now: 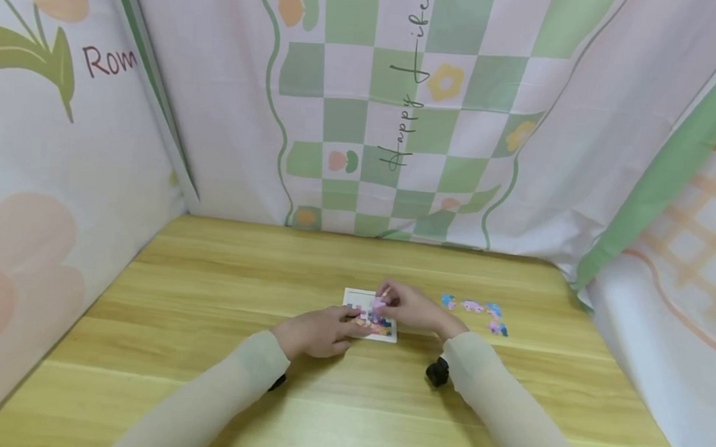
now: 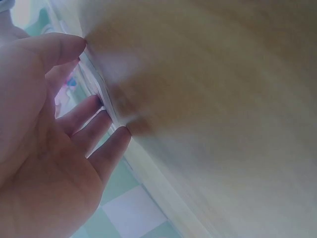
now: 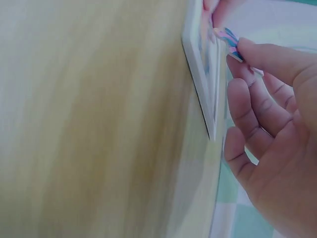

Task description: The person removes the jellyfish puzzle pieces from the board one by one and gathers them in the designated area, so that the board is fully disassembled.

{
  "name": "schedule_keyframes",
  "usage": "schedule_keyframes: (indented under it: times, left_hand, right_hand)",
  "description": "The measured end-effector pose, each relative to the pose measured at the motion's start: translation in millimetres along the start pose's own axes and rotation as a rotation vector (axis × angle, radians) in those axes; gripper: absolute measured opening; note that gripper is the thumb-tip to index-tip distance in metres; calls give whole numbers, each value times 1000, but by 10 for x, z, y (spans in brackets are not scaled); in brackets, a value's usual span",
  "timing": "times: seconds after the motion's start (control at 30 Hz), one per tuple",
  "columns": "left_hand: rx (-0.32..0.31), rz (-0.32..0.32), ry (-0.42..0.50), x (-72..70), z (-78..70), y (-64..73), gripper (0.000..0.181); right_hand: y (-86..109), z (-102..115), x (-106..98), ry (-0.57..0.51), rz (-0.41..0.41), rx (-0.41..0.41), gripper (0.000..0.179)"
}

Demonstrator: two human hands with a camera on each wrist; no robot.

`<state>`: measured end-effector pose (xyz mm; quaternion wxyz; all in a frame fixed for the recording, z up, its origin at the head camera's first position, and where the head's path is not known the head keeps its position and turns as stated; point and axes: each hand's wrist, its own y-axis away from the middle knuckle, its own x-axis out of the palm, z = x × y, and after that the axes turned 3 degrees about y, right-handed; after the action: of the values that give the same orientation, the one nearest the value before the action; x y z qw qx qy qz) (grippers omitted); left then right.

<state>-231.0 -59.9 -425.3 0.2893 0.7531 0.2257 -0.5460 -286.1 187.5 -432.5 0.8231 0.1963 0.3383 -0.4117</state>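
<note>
A white-framed jigsaw puzzle board [image 1: 392, 336] lies on the table, its lower part filled with colourful pieces and some white backing showing above. My left hand [image 1: 322, 331] rests at the board's left side, fingers fairly straight; in the left wrist view, fingertips [image 2: 124, 133] touch the table by the board's edge. Over the board's upper right, my right hand [image 1: 413, 309] pinches a jigsaw piece [image 3: 231, 44] between thumb and index finger. That piece is pink and blue and is held tilted above the board; whether it touches other pieces I cannot tell.
Several loose jigsaw pieces lie to the right of the board, among them a pink one [image 1: 471, 306] and a pink-and-blue one [image 1: 498, 328]. The wooden table [image 1: 221, 277] meets a patterned curtain [image 1: 394, 117] behind. Black devices [image 1: 438, 372] sit under the wrists.
</note>
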Motion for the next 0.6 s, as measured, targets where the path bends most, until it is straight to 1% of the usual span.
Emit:
schedule_keyframes:
  times: [0.17,0.3,0.53,0.6]
  left_hand:
    - [-4,2,-3,4,9,-4,49]
    - [-3,-3,-5,16,20,-3,48]
    - [2,-5,-35,33,28,-17,48]
    - [2,-7,-39,34,25,-14,47]
  right_hand:
    - [116,-75,-126,-3,-13,-2,21]
    - [229,-180,-246,-5,-11,3,20]
    - [492,-423,-467,-1,-35,58,22]
    - [576,-494,-525,17,-60,74,23]
